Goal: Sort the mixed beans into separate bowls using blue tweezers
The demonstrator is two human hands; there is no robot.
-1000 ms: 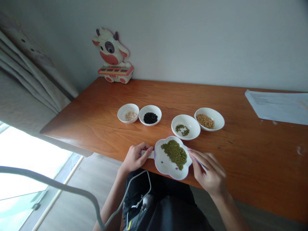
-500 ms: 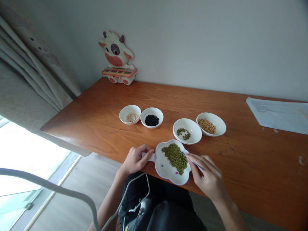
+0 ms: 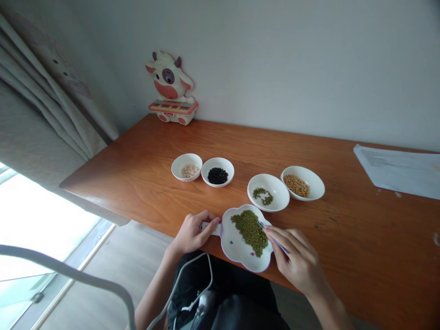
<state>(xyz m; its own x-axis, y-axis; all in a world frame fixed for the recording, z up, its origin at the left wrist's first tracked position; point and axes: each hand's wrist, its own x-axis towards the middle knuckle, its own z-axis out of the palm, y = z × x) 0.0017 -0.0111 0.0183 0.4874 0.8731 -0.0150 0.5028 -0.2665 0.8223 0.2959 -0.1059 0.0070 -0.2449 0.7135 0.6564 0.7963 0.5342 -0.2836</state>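
Observation:
My left hand [image 3: 194, 233] is closed on the short handle of a white flower-shaped plate [image 3: 237, 251] with a purple rim, at the table's front edge. A heap of green mung beans [image 3: 250, 227] covers much of the plate. In my right hand [image 3: 296, 254] is a pair of tweezers [image 3: 281, 245], its tips at the right side of the heap; whether a bean is between them is too small to tell. Just behind the plate stands a white bowl [image 3: 280, 192] with a few mung beans [image 3: 263, 196] inside.
A bowl of yellow soybeans [image 3: 296, 185] touches the mung bean bowl's right side. Farther left are bowls of black beans [image 3: 217, 175] and pale flat pieces [image 3: 190, 171]. A cow toy [image 3: 172, 89] and a paper sheet [image 3: 400, 168] lie toward the wall. A cable [image 3: 68, 272] crosses at lower left.
The whole view has shifted slightly, so things sit a little lower. The tweezers' tips stay at the heap's right side, and my left hand keeps its hold on the plate's handle.

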